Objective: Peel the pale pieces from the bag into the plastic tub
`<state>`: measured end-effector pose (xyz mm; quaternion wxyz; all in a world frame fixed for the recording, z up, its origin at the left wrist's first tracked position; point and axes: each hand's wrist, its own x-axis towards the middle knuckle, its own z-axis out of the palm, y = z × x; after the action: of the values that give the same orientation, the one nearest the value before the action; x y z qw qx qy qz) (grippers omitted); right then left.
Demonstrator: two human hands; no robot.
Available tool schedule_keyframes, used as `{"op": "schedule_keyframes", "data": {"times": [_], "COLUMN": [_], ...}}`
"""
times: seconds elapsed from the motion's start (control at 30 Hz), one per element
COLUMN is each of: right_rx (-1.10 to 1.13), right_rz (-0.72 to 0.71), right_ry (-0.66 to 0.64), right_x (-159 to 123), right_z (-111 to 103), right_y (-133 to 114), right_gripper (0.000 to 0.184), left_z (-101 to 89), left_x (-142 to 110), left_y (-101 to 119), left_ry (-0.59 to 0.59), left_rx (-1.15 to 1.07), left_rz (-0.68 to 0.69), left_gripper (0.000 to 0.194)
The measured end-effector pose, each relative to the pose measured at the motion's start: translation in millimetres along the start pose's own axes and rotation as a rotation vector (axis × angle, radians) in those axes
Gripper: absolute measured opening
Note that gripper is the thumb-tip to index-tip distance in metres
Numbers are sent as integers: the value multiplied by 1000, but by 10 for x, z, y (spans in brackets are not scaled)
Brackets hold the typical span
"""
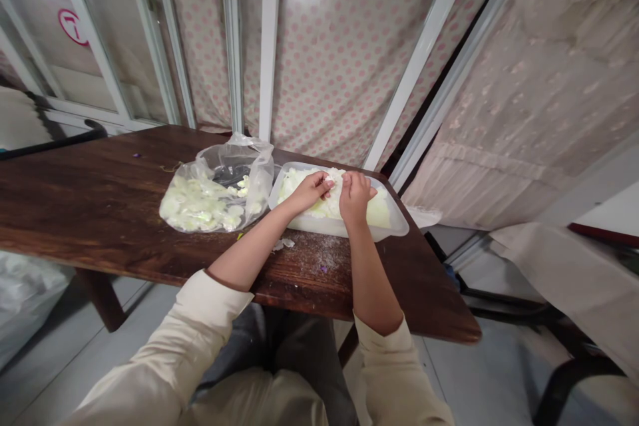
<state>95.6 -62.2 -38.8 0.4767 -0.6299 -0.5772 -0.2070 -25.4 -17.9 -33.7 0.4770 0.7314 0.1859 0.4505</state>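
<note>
A shallow white plastic tub (399, 221) on the dark wooden table holds pale yellow-green and white pieces that look like petals or fabric flowers. Above its middle, my left hand (310, 192) pinches a white ruffled piece (336, 177), which looks flower-like. My right hand (355, 197) is closed at the other side of the same piece, its fingers bent and partly hidden behind the hand. Left of the tub, touching or nearly touching it, lies a clear plastic bag (259, 166) with many pale yellow-green ruffled pieces (204, 203) inside.
The wooden table (100, 180) has white flakes (283, 244) and fine pale specks near its front edge. A small purple bit (323, 269) lies there too. Black-framed chairs (564, 386) stand at the right. A large filled clear bag (27, 299) rests at lower left.
</note>
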Motion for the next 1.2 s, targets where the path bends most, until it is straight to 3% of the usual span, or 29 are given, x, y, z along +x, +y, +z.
{"op": "schedule_keyframes", "data": {"times": [0.2,0.47,0.63,0.77,1.0,1.2], "right_rx": [188,-140,-223,-164,146,30], "right_rz": [-28,-8,-2,-38,-53,-39], "right_ry": [-108,-57,-48,-97,-173,-113], "right_x": [26,3,-9,-6,8,7], "right_z": [23,38,47,59,34,49], "right_y": [31,-23,-38,1,36,33], "right_gripper": [27,28,30,32,29,28], "left_z": [-2,18,21,5,-9,7], "left_x": [-27,-28,-20,-22,-13,-17], "left_y": [46,33,-7,-13,-8,-7], "left_ry": [-40,-29,-13,-23,-68,-41], "left_rx": [41,66,52,30,-39,-29], "left_rz": [0,-16,-35,-18,47,0], "left_gripper": [29,28,24,21,22,25]}}
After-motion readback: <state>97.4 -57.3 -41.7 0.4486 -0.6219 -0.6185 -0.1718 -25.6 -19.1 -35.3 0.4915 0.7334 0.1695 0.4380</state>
